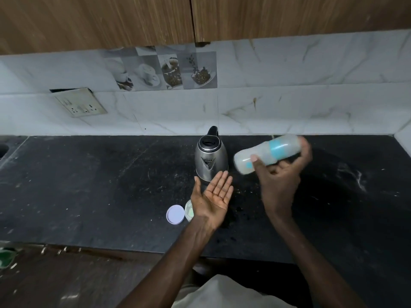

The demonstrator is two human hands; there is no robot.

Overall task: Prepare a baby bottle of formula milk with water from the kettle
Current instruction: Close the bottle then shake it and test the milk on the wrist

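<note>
Likely mixing step: right hand (278, 183) clamped on translucent blue-banded baby bottle (278, 147), 3 o'clock of steel kettle (210, 158); left hand (214, 196) grip apart, palm up. Next: steady drip-test.

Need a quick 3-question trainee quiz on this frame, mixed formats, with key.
1. True or false: the bottle stands upright on the countertop.
2. The left hand is: A) gripping the kettle by its handle; B) open, palm up, holding nothing; C) supporting the base of the bottle.
3. Which hand has its fingers wrapped round the bottle?

Key
1. False: it is held tilted in the air, to the right of the kettle.
2. B.
3. The right hand.
</note>
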